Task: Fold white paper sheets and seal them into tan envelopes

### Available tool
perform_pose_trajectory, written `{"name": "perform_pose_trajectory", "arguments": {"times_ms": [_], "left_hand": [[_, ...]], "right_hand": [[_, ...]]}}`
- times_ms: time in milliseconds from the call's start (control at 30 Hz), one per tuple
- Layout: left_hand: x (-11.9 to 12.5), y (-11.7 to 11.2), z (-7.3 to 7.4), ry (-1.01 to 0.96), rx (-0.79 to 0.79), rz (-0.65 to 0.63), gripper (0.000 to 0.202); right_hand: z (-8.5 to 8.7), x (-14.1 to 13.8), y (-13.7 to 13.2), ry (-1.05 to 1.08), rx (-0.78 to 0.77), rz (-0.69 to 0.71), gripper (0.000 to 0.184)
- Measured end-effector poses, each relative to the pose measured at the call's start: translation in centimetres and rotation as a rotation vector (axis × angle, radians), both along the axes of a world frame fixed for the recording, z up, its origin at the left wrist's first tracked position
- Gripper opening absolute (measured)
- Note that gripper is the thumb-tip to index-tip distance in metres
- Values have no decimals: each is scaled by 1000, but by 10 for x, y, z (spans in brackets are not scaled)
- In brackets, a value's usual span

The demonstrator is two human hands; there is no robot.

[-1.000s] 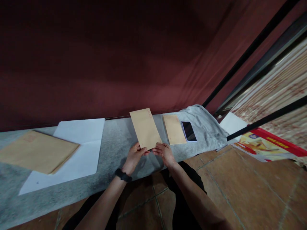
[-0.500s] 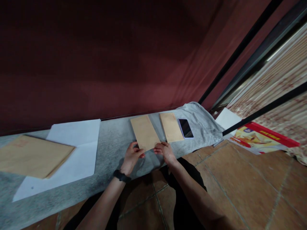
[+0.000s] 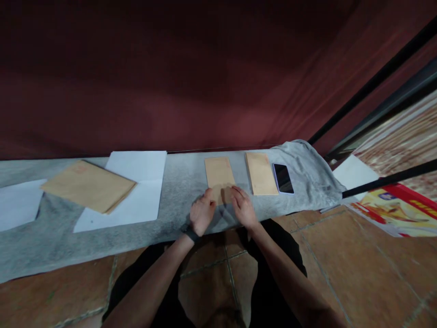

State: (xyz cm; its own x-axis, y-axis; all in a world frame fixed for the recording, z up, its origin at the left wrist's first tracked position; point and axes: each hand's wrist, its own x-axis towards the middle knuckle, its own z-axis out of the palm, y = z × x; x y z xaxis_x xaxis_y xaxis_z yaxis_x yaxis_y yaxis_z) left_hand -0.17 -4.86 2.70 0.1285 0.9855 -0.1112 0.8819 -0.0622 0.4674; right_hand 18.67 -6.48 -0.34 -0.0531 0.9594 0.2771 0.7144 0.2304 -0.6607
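Note:
A brown paper envelope lies on the grey cloth in front of me, its near end between my hands. My left hand is closed at the envelope's lower left edge, thumb and curled fingers on the paper. At the lower right edge, my right hand has its fingers closed on the paper, their tips partly hidden. Just to the right lies a small stack of similar brown envelopes, with a dark-screened phone beside it.
Larger brown envelopes rest on white paper sheets to the left; another white sheet lies farther left. The grey cloth covers a narrow surface against a dark red backdrop. Black poles and a colourful box stand at right.
The envelope now lies flatter and squarer on the cloth, with both hands farther over its near end. My view has turned left, so everything sits farther right.

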Motion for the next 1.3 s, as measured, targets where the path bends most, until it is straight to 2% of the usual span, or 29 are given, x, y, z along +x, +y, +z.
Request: {"name": "perform_pose_trajectory", "arguments": {"times_ms": [100,233,300,400,533,733,933,1133,1300], "left_hand": [[6,-8,-3,119,217,-145,29],[19,-19,-23,104,344,-496,38],[23,-25,-33,94,355,-557,49],[25,-31,-42,100,354,-577,60],[24,-32,-42,111,353,-584,63],[24,-32,-44,100,363,-589,63],[24,-30,-47,73,361,-606,64],[24,-29,-47,55,359,-594,64],[23,-28,-49,63,359,-604,66]], "right_hand": [[-4,-2,2,-128,-73,153,56],[-4,7,10,-194,-193,244,64],[-2,12,18,-233,-237,290,67],[1,16,32,-324,-262,354,70],[4,12,59,-463,-238,433,68],[2,-6,109,-631,-172,369,62],[-7,-17,145,-658,-97,307,61],[-6,-27,162,-671,-73,264,60],[-4,-29,153,-679,-103,282,60]]}}
